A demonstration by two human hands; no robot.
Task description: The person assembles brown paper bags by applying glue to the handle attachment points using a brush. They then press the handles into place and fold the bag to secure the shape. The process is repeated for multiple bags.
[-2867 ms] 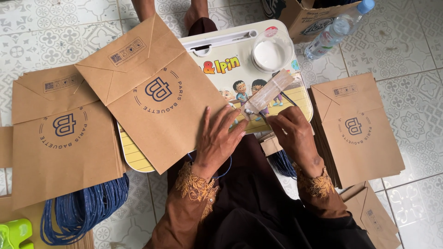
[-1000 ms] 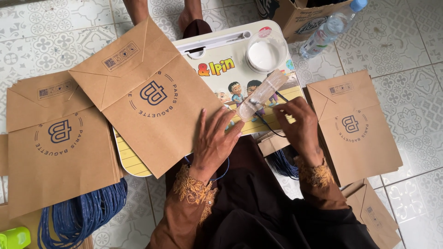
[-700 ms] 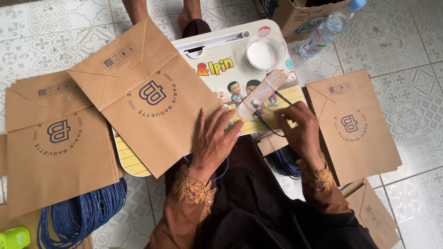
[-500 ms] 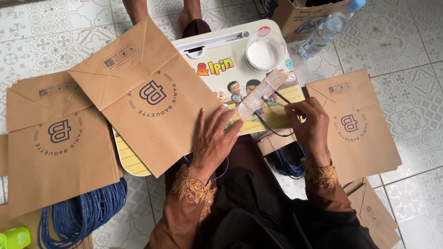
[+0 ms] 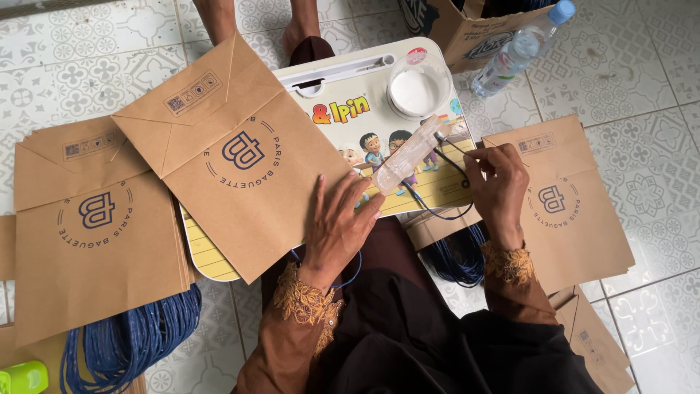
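Observation:
My left hand (image 5: 337,228) lies flat, fingers spread, on the lower right corner of a brown paper bag (image 5: 240,153) that rests tilted on a small lap table (image 5: 350,95) with a cartoon top. My right hand (image 5: 499,186) pinches a thin dark blue cord (image 5: 445,211) that loops from the table's right edge down to my lap. A clear plastic piece (image 5: 408,155) lies on the table between the two hands, its far end next to the cord.
A stack of brown bags (image 5: 95,233) lies at left, another stack (image 5: 576,204) at right. Blue cord bundles sit at lower left (image 5: 131,335) and under my right wrist (image 5: 456,255). A white bowl (image 5: 417,86), a water bottle (image 5: 518,51) and a cardboard box (image 5: 467,29) stand beyond.
My right hand has moved from the clear plastic piece out to the right, drawing the dark cord with it. My left hand has stayed flat on the bag.

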